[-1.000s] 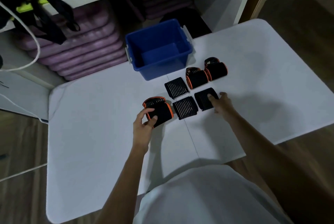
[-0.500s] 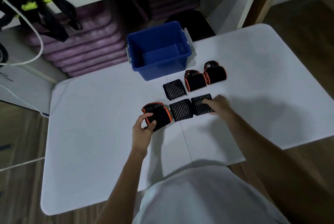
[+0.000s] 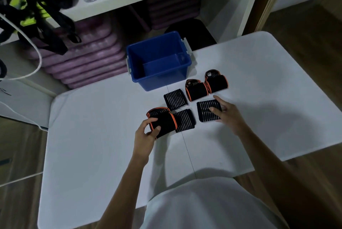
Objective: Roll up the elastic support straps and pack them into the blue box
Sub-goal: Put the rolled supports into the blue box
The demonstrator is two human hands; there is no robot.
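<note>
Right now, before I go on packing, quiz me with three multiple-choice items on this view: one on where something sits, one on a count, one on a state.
1. Where does the blue box stand?
A. at the table's far edge
B. on the floor
C. on the shelf

2. How many orange-edged straps are in view?
A. one
B. three
C. five

3. What is in the blue box?
A. two rolled straps
B. a bottle
C. nothing visible

Answers:
1 A: the box sits on the white table, at the edge farthest from the person.
2 B: one is under the left hand, at; two lie side by side near the box, at and.
3 C: its blue floor shows bare; all the straps, including the striped one under the right hand, lie on the table.
</note>
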